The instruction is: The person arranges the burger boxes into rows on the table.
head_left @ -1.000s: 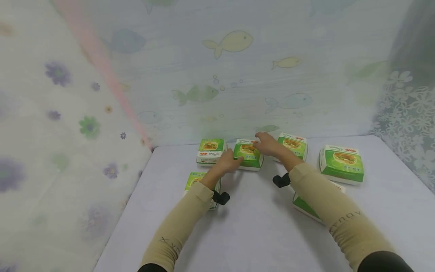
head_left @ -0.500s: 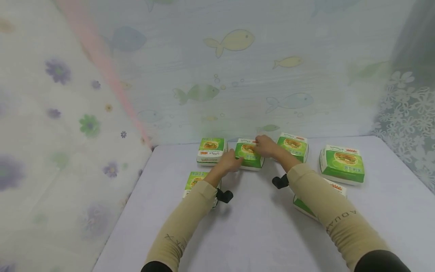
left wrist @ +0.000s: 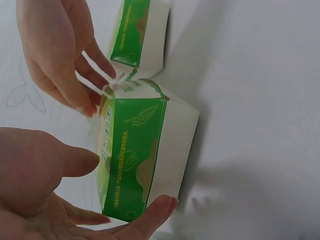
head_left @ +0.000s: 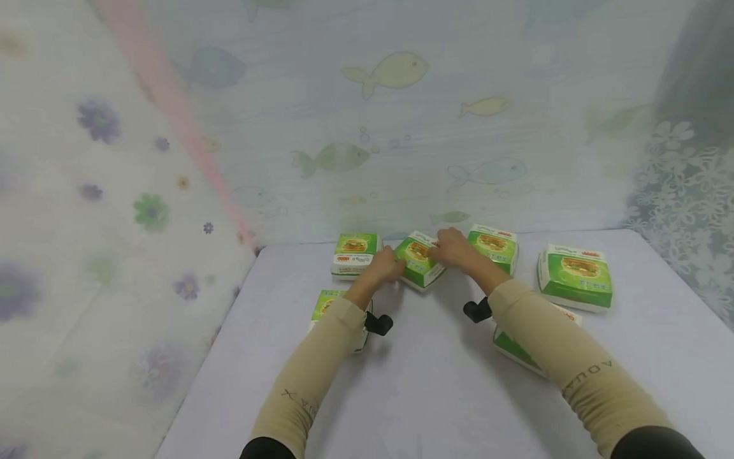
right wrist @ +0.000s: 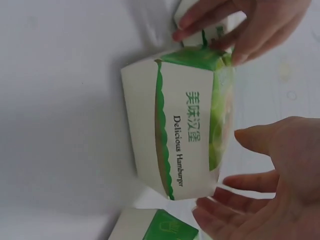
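A green and white hamburger box (head_left: 418, 258) stands at an angle between two hands in the middle of the back row. The left hand (head_left: 387, 264) is at its left end. In the left wrist view, extended left fingers (left wrist: 145, 220) lie along the box's end, with the thumb near its top edge. The right hand (head_left: 455, 248) is at the opposite end. In the right wrist view, its spread fingers (right wrist: 220, 210) reach to the box's end, while the thumb is slightly apart from the top edge. The wall reading "Delicious Hamburger" shows there.
Similar boxes stand around: one back left (head_left: 355, 255), one back right (head_left: 496, 245) and one far right (head_left: 576, 277). Another box (head_left: 327, 303) is partly behind the left forearm, and one (head_left: 518, 350) behind the right. A fish-patterned curtain (head_left: 367, 115) hangs behind the white table (head_left: 424, 382).
The middle box has turned clockwise as seen from above, bringing a corner toward the front. The left hand has moved slightly up; the right hand has come closer to the box. Other boxes stay put.
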A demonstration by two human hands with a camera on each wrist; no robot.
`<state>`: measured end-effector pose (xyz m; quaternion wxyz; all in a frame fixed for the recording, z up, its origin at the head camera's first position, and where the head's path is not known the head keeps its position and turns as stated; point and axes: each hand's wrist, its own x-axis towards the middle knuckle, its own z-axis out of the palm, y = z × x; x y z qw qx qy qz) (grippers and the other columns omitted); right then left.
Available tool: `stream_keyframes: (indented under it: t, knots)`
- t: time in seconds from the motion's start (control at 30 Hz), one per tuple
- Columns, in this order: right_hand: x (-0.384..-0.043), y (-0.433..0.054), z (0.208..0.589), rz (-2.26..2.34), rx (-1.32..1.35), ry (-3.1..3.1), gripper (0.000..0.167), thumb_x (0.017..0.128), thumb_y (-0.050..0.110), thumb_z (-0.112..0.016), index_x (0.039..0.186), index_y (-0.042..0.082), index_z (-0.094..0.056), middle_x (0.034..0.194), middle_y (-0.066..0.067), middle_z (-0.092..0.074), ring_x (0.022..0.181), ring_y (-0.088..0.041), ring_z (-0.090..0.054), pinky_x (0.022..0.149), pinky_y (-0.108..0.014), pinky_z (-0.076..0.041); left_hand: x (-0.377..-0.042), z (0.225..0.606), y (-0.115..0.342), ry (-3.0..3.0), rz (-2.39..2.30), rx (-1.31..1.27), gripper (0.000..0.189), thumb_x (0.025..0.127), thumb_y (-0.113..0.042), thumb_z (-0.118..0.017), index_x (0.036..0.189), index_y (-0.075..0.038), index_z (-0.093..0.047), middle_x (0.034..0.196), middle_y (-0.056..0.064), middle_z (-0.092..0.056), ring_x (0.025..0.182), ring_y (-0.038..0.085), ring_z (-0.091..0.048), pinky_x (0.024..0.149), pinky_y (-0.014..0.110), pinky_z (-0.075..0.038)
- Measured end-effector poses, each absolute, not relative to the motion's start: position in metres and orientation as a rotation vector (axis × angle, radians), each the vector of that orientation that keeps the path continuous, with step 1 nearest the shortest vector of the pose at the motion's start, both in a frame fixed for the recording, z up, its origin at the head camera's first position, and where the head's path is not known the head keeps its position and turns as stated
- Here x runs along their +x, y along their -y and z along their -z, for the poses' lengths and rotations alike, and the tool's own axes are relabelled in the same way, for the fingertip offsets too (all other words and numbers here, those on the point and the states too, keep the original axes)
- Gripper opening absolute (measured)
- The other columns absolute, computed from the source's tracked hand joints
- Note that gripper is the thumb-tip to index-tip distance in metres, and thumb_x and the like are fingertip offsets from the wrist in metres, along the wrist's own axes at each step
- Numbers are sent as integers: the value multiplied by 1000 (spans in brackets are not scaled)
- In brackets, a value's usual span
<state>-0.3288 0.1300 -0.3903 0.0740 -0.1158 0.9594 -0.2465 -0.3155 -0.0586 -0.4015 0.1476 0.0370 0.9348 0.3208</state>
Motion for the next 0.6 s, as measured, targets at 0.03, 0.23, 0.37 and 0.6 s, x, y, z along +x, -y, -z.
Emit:
stream_keyframes:
  t: [0.03,0.23,0.37,0.6]
  knots:
    - [-330,-131,389,751,-361,-2874,30,101,20,-54,107,-9,-56,108,-24,-56,97,-34,-51,87,-49,-46,-313,402,59,-2677,-948,95,62,107,-23,-48,153,13,-28,148,31,-44,130,36,-50,110,46,-44]
    - [-335,-135,389,762,-405,-2818,23,102,16,-49,106,-6,-56,103,-20,-59,91,-30,-53,83,-44,-48,-301,404,53,-2695,-946,94,68,105,-32,-55,150,13,-31,139,30,-51,122,36,-55,100,45,-51]
    - [-335,-135,392,744,-403,-2798,19,102,14,-49,101,-5,-54,95,-15,-56,85,-27,-52,76,-39,-46,-300,403,50,-2708,-890,75,74,106,-33,-53,156,11,-22,154,32,-38,140,39,-42,111,47,-44]
    - [-329,-130,390,640,-391,-2843,23,103,16,-51,106,-7,-56,93,-15,-58,83,-26,-54,75,-39,-48,-313,405,52,-2719,-846,40,72,106,-31,-49,157,10,-19,157,30,-34,144,37,-39,115,46,-40]
